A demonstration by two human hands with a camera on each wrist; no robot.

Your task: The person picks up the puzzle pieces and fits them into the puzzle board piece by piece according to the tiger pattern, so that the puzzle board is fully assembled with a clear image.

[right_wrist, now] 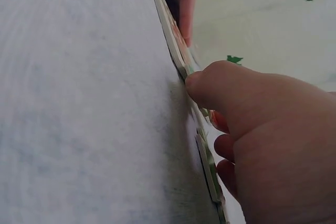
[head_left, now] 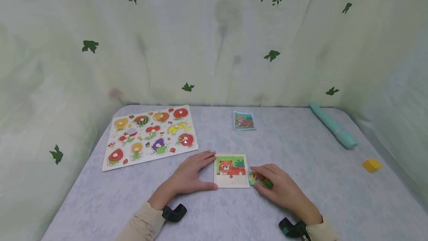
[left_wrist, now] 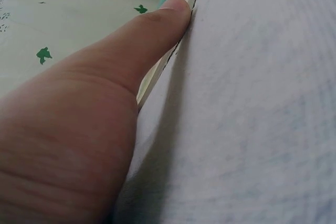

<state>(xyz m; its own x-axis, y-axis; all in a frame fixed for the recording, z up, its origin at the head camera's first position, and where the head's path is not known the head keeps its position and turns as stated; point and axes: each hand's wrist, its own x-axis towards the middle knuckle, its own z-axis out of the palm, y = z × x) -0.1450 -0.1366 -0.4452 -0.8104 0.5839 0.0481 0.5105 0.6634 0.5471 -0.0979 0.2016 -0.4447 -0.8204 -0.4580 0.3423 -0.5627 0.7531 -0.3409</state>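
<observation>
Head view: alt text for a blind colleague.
A person's left hand touches a partly filled tiger puzzle tray; the right hand grips a puzzle piece beside it. Beyond lie a fruit board and picture card; at right, a teal cylinder and yellow block.

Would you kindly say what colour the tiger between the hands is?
The tiger is reddish orange with darker stripes, clearest in the head view.

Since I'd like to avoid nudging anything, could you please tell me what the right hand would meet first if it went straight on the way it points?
The right hand would most likely meet the tiger puzzle board at its right edge, though height is unclear, so it might pass over.
</observation>
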